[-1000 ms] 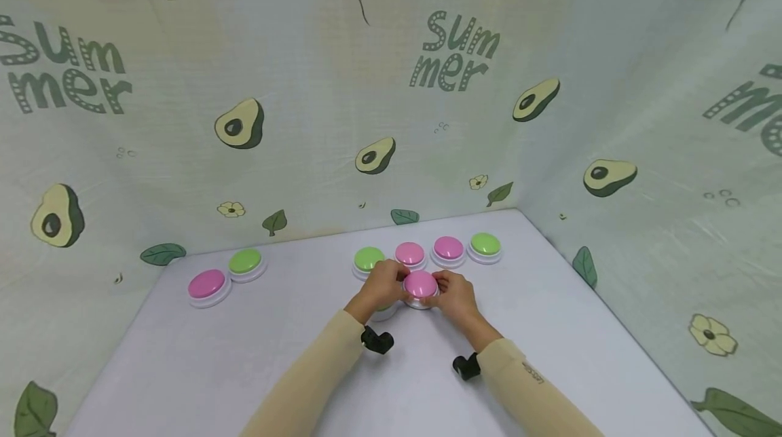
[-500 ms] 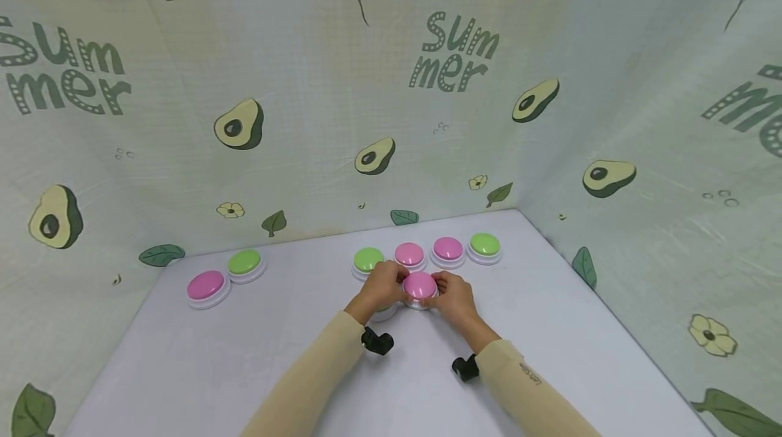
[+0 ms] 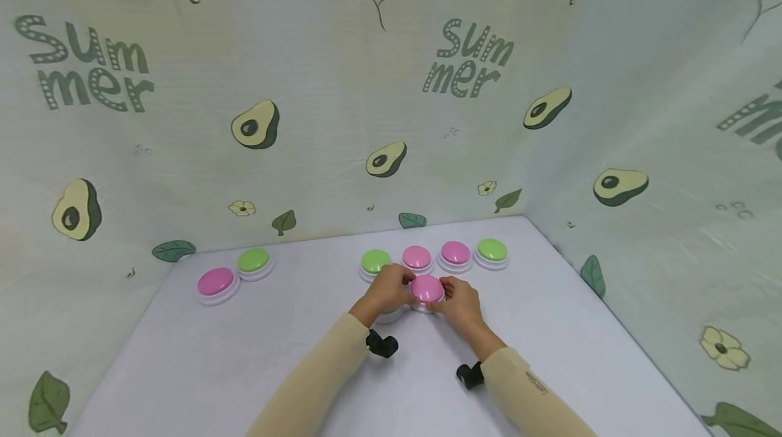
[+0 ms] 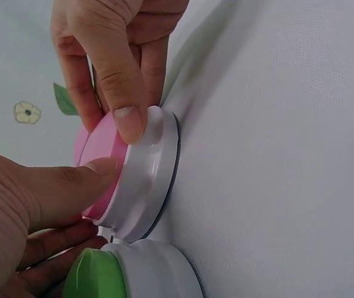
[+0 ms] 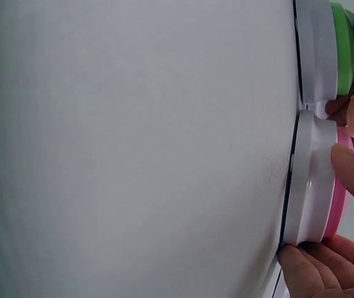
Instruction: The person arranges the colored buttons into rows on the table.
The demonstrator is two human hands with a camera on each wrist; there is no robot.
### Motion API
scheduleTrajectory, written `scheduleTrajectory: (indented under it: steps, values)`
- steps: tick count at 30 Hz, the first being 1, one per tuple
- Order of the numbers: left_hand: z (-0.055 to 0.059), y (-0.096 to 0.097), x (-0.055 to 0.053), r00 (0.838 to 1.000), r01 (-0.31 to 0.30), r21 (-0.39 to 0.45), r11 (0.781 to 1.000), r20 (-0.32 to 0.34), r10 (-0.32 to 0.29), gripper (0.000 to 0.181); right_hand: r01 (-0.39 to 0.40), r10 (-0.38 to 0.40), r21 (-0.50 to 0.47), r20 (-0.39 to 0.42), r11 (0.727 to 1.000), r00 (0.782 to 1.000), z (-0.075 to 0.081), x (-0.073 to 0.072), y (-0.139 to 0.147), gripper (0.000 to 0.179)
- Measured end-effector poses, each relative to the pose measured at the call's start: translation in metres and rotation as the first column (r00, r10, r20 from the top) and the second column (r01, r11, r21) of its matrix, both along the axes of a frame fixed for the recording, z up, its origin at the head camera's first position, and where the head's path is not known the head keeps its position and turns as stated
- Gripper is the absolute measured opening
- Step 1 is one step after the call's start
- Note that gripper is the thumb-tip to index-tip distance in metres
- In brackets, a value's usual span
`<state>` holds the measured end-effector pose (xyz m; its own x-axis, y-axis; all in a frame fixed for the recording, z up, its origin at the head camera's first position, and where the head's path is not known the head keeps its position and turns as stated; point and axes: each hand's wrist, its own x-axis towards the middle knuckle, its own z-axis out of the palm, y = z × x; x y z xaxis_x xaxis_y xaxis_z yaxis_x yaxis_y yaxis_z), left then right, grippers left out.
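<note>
A pink dome push button (image 3: 427,289) with a white round base sits on the white table, between both hands. My left hand (image 3: 389,289) holds its left side, the thumb (image 4: 96,177) lying against the pink dome's edge. From the right, my right hand (image 3: 461,302) pinches it, thumb on the near side and fingers (image 5: 316,267) round the base. A green push button (image 4: 96,276) stands right beside it, bases touching or nearly so; in the head view my left hand mostly covers this one. Just behind are another green button (image 3: 375,261) and a pink button (image 3: 417,258).
Further right in the back row stand a pink button (image 3: 455,253) and a green button (image 3: 492,250). Another pink button (image 3: 216,281) and green button (image 3: 253,260) sit together at the far left. A printed cloth (image 3: 324,118) hangs behind the table (image 3: 244,362).
The head view has shifted slightly, so everything appears a little further right. Both hands keep their hold on the pink button, which has not visibly moved on the table.
</note>
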<state>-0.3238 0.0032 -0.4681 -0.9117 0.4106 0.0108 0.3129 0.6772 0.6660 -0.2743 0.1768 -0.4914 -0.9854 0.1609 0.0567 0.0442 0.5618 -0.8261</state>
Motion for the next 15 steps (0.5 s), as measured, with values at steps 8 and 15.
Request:
scheduleTrajectory:
  steps: [8, 15]
  values:
    - [0.002, -0.027, 0.002, 0.997, -0.072, 0.195, 0.978, -0.016, 0.076, 0.045, -0.01, 0.011, 0.043, -0.025, 0.999, 1.0, -0.001, 0.003, 0.001, 0.069]
    - [-0.005, -0.081, -0.001, 0.968, -0.177, 0.446, 0.877, -0.083, 0.238, 0.032, 0.018, -0.014, 0.054, -0.069, 0.998, 0.998, 0.004, 0.007, -0.006, 0.07]
